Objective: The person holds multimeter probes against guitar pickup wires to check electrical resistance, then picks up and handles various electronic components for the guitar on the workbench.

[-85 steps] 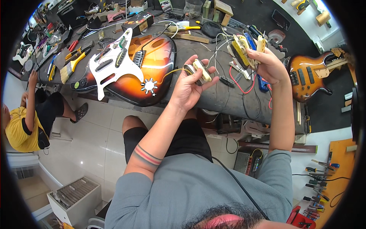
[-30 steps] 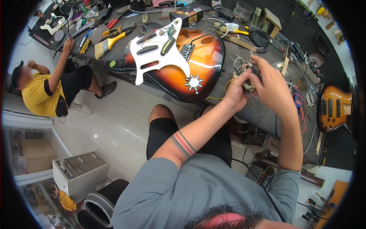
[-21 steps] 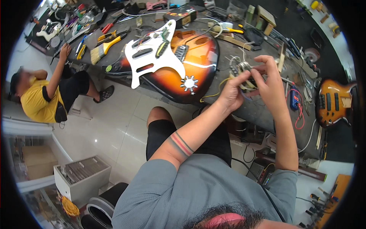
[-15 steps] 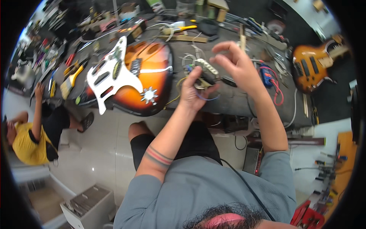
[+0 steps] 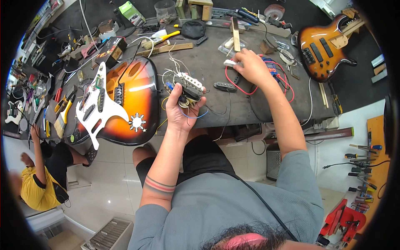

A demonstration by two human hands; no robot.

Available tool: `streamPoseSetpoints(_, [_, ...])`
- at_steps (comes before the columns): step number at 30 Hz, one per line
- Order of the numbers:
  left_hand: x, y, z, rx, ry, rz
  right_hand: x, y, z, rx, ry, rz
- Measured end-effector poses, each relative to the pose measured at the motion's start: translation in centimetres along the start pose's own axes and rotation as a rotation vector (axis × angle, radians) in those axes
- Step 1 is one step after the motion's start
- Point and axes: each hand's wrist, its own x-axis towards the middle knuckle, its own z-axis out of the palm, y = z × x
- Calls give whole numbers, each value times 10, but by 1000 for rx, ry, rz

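My left hand (image 5: 178,114) is closed around a bundle of guitar pickups (image 5: 191,86) with loose wires, held over the bench's near edge. Pale pole pieces show on the uppermost pickup, and a blue wire loops below it. Farther right, my right hand (image 5: 253,66) is over the bench, its fingers closed on a small white piece (image 5: 230,63) whose kind I cannot make out. Between the hands lies a black pickup (image 5: 225,86). Red test leads (image 5: 233,82) run beneath my right hand from a blue multimeter (image 5: 271,66), which the hand partly hides.
To the left, a sunburst guitar body (image 5: 143,96) carries a white pickguard (image 5: 100,106). A second sunburst guitar (image 5: 323,48) lies at right. A paintbrush (image 5: 62,118) and other tools crowd the bench. A person in a yellow shirt (image 5: 37,189) sits at far left.
My right hand has moved away from the pickups, down to the bench at right, and now grips the white piece. My left hand still holds the pickups. The whole view has shifted.
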Motion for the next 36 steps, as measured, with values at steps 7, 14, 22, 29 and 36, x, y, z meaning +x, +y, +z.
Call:
streamPoseSetpoints(7, [-1,-3,0,57,24,8,-4,34,-5,372,16,281])
streamPoseSetpoints(14, [-3,-2,1,49,-3,14,5,9,-23,-51,-375,349])
streamPoseSetpoints(22, [-4,-2,1,37,-35,12,19,39,-36,332,-178,435])
streamPoseSetpoints(29, [-3,-3,1,42,-26,8,50,53,-4,890,-141,541])
streamPoseSetpoints(36, [-2,-2,-2,73,-2,15,90,38,14,89,-138,244])
